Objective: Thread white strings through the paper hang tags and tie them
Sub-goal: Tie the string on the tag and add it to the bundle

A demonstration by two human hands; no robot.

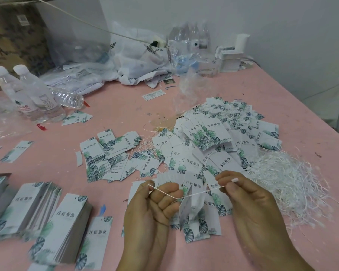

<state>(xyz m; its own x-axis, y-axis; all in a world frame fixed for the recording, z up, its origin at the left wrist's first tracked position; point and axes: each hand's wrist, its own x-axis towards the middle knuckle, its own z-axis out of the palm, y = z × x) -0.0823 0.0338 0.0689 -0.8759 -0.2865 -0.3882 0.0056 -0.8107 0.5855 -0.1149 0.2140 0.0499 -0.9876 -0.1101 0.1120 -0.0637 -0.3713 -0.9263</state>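
Both my hands pinch one white string (184, 194) taut: left hand (153, 208) one end, right hand (250, 200) the other; hang tags (190, 208) dangling mid-string, pink table (125, 106) beneath

Three clear plastic water bottles sit at the far left of the pink table (115, 106): two white-capped bottles (29, 94) stand side by side, touching, and a third bottle (68, 97) lies on its side just behind them. A red scrap (41, 126) lies near their bases. A brown cardboard box (16, 40) fills the far left corner. Against the white wall (282, 20), a heap of crumpled plastic bags (137, 61) spreads along the table's back edge, with more bottles (190, 38) shrink-wrapped behind it. To the right stands what may be a stack of small white boxes (230, 60). A pale cord (82, 21) slants overhead.
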